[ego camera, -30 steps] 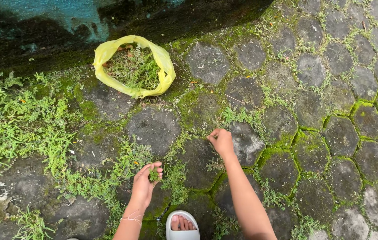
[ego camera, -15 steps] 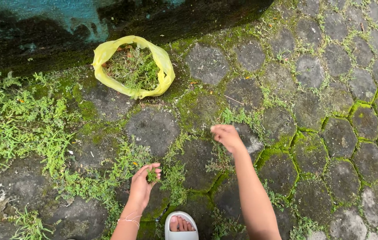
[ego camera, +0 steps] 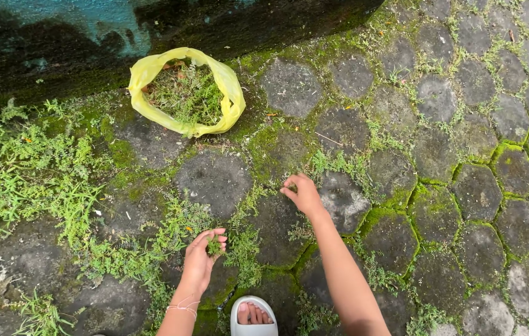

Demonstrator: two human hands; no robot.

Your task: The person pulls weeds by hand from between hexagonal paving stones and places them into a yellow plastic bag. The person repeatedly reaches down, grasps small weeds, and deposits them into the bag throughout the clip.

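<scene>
Closest to me, at the bottom edge, my foot in a pale slide sandal (ego camera: 253, 316) rests on the mossy hexagonal paving stones (ego camera: 215, 179). Just up and to its left is my left hand (ego camera: 201, 260), palm turned upward and fingers loosely curled around a small tuft of pulled weeds (ego camera: 215, 246) that lies in the cup of the hand. A thin bracelet (ego camera: 182, 306) circles that wrist. The hand hovers over a strip of low green weeds (ego camera: 180, 227) growing in the joints between the stones.

A little farther out and to the right, my right hand (ego camera: 303, 194) reaches forward with the arm stretched out. Its fingers are pinched narrow, tips together at a bit of green in the joint (ego camera: 290, 186) between two stones; whether they already grip a stem or only touch it I cannot tell. More weeds (ego camera: 339, 163) sprout just beyond that hand.

To my left a thick patch of taller weeds (ego camera: 22, 180) spreads across the ground.

Farther still, well apart from both hands and up to the left of them, a yellow plastic bag (ego camera: 230, 93) sits open on the stones, its mouth wide and a heap of pulled greenery (ego camera: 183, 93) inside. Behind it runs a dark, damp wall base (ego camera: 59, 56) with a patch of teal paint.
</scene>
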